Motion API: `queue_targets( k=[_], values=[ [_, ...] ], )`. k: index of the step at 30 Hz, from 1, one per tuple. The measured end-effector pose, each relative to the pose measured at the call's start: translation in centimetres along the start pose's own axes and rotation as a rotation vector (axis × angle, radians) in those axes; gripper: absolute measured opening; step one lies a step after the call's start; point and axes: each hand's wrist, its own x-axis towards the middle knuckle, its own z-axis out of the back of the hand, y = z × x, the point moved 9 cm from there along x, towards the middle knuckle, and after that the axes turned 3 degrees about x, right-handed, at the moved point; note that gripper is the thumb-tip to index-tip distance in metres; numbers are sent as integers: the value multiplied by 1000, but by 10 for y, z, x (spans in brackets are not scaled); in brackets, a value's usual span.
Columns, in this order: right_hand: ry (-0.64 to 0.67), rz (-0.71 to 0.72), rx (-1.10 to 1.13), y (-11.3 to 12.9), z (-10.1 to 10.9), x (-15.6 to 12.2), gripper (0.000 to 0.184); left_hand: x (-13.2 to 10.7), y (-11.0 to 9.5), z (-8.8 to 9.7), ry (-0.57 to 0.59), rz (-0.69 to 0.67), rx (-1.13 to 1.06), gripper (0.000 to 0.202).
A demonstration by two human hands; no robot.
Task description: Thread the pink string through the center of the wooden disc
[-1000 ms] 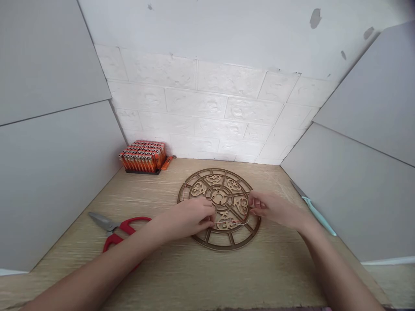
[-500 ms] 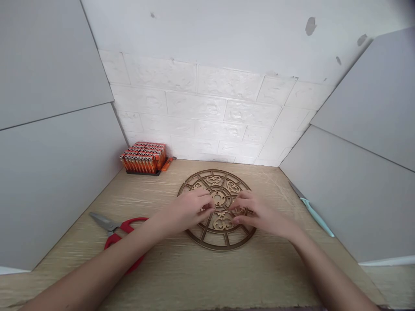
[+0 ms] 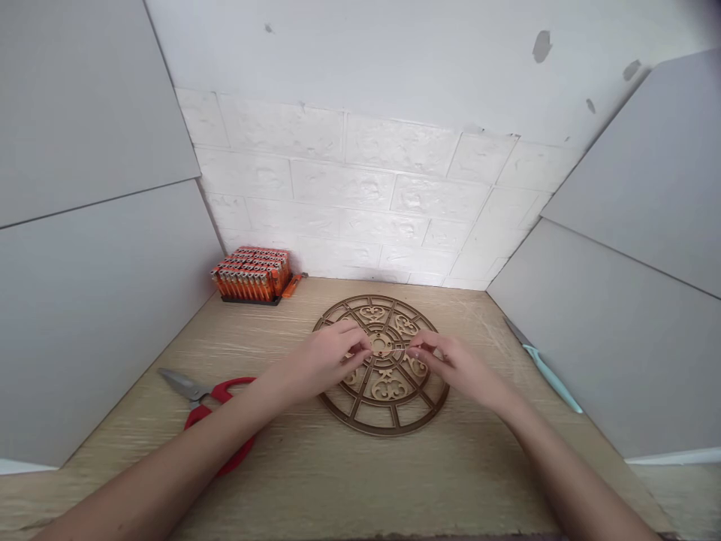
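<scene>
We've got our left hand point(image 3: 339, 352) and right hand point(image 3: 451, 366) pinching a thin string point(image 3: 397, 349) over the wooden disc point(image 3: 388, 389), lower middle of frame.

Brown disc point(image 3: 385, 375), scrollwork pattern; red scissor handles point(image 3: 218, 392); mint knife handle point(image 3: 555, 379); orange lighters point(image 3: 248, 285)

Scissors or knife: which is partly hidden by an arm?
The scissors: the left forearm covers part of their red handles. The knife, over by the right panel, lies uncovered, its pale blue handle fully visible.
</scene>
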Motion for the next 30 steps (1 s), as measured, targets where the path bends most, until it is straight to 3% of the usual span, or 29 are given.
queue_targets(
  k=[13, 18, 21, 24, 30],
  values=[
    [3, -23, 9, 1, 4, -1, 35, -1, 16, 14, -191, 84, 19, 34],
    [90, -13, 231, 12, 6, -5, 40, -2, 21, 21, -258, 113, 93, 35],
    [157, -18, 431, 14, 3, -9, 33, -1, 19, 17, -222, 80, 141, 34],
    [127, -6, 562, 12, 4, -8, 37, 1, 11, 5, -129, -13, 193, 38],
    [59, 2, 481, 9, -4, -1, 47, -3, -6, -13, 44, -141, 217, 34]
  ],
)
